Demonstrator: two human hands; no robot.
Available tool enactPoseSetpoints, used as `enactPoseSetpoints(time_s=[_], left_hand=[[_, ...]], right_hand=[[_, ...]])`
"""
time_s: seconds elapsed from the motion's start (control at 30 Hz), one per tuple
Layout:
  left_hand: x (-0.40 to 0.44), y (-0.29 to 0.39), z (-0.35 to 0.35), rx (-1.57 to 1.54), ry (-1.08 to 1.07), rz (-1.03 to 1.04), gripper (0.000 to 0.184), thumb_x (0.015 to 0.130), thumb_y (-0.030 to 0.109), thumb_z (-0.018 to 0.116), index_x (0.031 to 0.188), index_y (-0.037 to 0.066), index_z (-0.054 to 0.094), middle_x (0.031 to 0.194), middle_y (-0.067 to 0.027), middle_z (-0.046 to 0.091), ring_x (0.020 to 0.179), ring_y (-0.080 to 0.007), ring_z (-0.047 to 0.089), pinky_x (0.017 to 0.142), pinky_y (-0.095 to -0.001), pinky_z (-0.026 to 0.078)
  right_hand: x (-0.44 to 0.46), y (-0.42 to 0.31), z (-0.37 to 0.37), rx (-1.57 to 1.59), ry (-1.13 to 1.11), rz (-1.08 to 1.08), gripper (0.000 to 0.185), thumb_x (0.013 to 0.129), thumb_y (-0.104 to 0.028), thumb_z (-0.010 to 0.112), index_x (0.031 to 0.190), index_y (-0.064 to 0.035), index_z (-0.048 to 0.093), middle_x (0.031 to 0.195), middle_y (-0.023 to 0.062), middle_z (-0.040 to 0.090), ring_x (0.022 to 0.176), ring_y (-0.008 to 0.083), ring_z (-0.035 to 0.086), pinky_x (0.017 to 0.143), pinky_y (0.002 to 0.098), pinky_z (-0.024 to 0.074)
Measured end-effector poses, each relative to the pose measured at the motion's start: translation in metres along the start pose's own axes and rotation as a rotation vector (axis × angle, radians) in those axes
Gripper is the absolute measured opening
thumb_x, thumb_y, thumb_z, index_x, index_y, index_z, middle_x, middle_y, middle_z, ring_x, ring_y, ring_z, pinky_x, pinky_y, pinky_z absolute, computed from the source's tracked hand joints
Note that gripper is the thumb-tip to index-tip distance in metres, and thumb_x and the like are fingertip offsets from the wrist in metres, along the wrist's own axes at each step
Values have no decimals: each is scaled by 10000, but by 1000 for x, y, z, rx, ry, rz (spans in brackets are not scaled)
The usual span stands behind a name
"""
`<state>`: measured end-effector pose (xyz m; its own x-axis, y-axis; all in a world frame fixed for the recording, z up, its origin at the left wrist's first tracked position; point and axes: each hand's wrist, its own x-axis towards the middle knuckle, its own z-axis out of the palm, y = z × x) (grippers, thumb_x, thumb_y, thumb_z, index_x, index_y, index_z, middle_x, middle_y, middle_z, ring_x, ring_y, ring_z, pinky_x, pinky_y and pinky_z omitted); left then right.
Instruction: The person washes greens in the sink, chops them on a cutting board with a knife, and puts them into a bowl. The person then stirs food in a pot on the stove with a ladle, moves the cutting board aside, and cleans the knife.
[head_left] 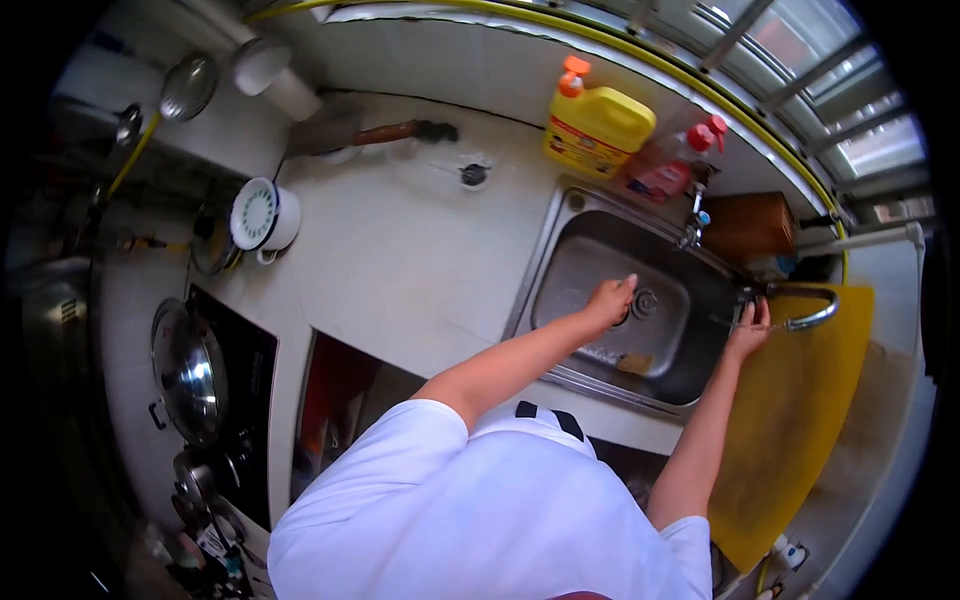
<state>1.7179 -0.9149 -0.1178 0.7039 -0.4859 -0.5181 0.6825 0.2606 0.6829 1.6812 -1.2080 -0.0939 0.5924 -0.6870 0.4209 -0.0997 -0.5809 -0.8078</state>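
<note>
We see a silver-grey sink (600, 250) and a shiny silver tap (806, 323); at right, a yellow board (800, 400) with brownish smudges. On the far side, we find a yellow jug (600, 125) with an orange pump (572, 78) and a pinkish-red bottle (663, 180). At left, our white mug (286, 218) shows a dark rim and green-ringed top; near, a white shirt (520, 510).

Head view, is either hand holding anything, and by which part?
Right hand: at the base of the faucet, grip unclear. Left hand: over the sink; any hold cannot be told.
</note>
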Motion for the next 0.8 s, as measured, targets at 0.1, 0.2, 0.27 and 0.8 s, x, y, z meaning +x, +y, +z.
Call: enactPoseSetpoints(time_s=[0.1,0.2,0.27,0.8], left_hand=[[-16,44,11,154,-48,301,464,924,446,433,583,135,397,517,56,361,471,-56,317,428,-246,271],[-46,96,29,184,-186,423,492,926,453,432,559,127,397,520,48,388,491,-54,327,442,-235,267],[-68,122,41,218,-261,496,495,924,464,431,568,122,401,526,41,395,483,-59,331,440,-236,271],[-93,48,-98,839,49,335,395,853,394,501,720,42,617,720,-145,628,734,-324,607,677,-415,458]], right_hand=[[-50,-26,-5,-271,37,-59,286,846,-76,572,1119,9,569,1046,114,570,933,192,558,817,304,455],[-105,-41,-2,-159,-124,52,284,834,-67,576,1111,-6,582,1058,93,569,963,185,555,835,297,451],[-138,-25,5,-29,-168,153,248,830,-37,576,1074,-2,600,1100,98,591,944,170,577,853,286,449],[-212,-112,68,46,-659,146,225,832,-17,562,1051,1,608,966,61,638,895,130,594,811,253,456]])
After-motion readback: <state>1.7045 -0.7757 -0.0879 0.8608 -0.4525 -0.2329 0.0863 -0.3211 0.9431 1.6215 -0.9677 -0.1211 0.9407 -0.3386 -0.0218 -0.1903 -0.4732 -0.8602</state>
